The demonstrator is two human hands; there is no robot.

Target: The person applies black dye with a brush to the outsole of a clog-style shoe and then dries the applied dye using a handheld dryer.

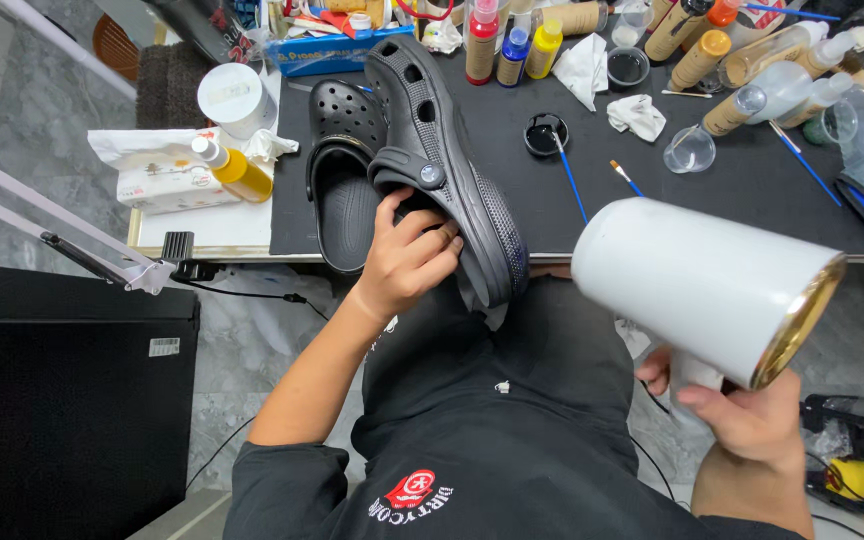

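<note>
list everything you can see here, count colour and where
clog: 1, black, held on its side at the mat's near edge
second clog: 1, black, flat on the mat beside it
hair dryer: 1, white with gold rim, held lower right
mat: 1, black, covers the table
paint bottles: several, red, blue, yellow and orange caps, far edge
yellow bottle: 1, on its side, left of the mat
tissue pack: 1, white, left of the mat
brushes: at least 3, blue handles, mid mat
paint dish: 1, black, mid mat
left hand: grips the clog's heel
right hand: grips the dryer's handle
</note>
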